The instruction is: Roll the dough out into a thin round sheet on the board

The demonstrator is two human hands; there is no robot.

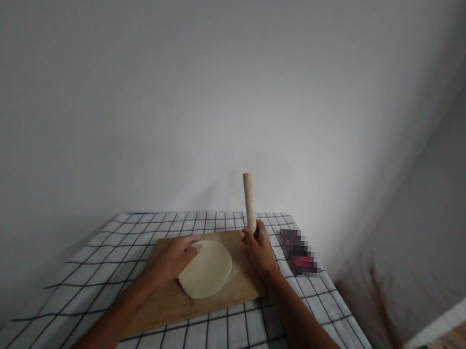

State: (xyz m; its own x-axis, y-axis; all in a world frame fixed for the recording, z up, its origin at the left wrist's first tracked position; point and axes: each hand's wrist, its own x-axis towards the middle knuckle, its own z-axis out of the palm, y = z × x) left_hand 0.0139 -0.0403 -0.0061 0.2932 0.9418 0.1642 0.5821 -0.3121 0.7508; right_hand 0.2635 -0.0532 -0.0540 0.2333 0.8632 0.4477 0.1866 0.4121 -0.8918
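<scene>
A flat round sheet of dough (207, 273) lies on a wooden board (191, 310). At its far left edge is my left hand (180, 253), thumb over the dough and fingers curled around the rim. My right hand (258, 242) is closed around the lower end of a pale wooden rolling pin (248, 197). The pin stands nearly upright above the board's far right part, apart from the dough. Its bottom end is hidden in my grip.
A white tablecloth (103, 256) with dark grid lines covers the table. To the right of the board lies a blurred-out dark and red item (298, 253). A bare wall (181, 112) rises behind the table. Dry brown stalks (383, 302) stand beyond the right edge.
</scene>
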